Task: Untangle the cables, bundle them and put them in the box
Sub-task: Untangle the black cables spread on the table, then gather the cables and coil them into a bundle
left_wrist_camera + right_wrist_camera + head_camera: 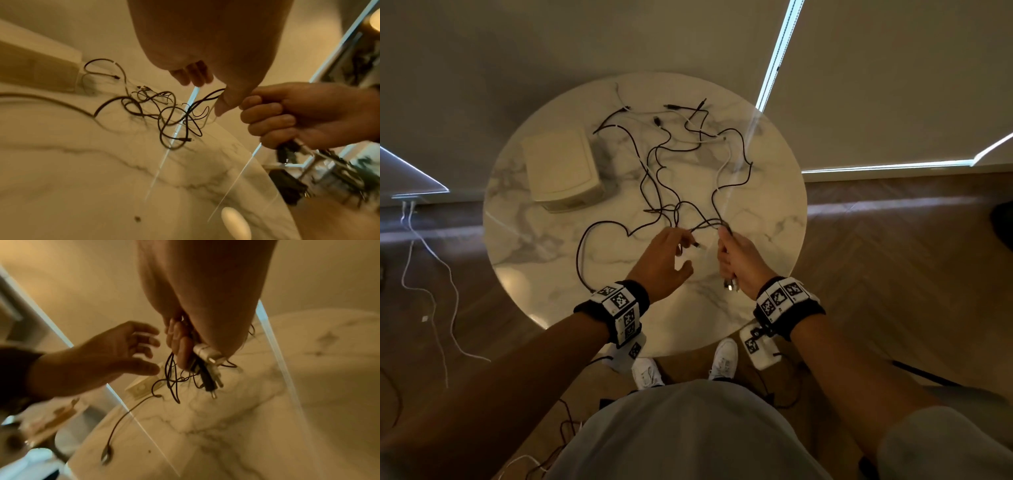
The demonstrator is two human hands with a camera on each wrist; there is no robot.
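A round marble table (756,240) carries a loose tangle of cables (671,164) — mostly thin black leads with a couple of white ones running through them — spread across its middle and far part. Left of the tangle, touching none of the hands, sits a cream box (560,168) with its lid closed, and one black lead ends just beside its far corner. The right hand (736,260) is clenched around a gathered bunch of cable ends above the near part of the table; the right wrist view shows white and black plugs (207,366) with metal pins sticking out below the curled fingers (180,344), and several black strands hanging from the fist down to the marble. The left hand (666,263) is held just beside the right one with its fingers spread and relaxed, grasping nothing; a small connector tip lies between the two hands. One long black lead (585,246) loops from the tangle toward the near left edge of the table — its end is hidden behind the left wristband (619,308).
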